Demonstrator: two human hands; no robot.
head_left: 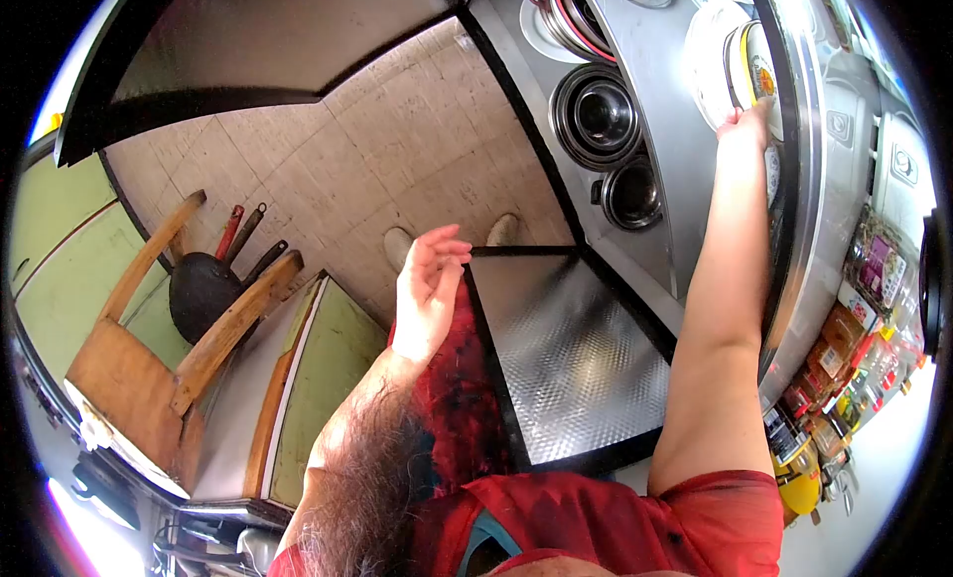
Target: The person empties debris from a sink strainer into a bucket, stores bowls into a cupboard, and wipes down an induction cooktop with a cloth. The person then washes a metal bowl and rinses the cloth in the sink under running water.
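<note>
My right hand (749,128) reaches onto the upper shelf of the cabinet, its fingers closed at the edge of a plate (759,66) with a yellow rim and a printed picture. That plate stands tilted against other white plates (710,71). My left hand (429,294) hangs in front of my body above the floor, fingers apart and slightly curled, with nothing in it. Below the plates, nested dark metal bowls or pans (596,118) and a smaller pot (631,195) sit on the lower shelf.
Two cabinet doors stand open, a near textured metal one (576,359) and a far one (288,36). More stacked dishes (571,21) lie on the lower shelf. At left is a wooden chair (129,379) with black frying pans (204,294) behind it. Packages and bottles (829,364) line the right.
</note>
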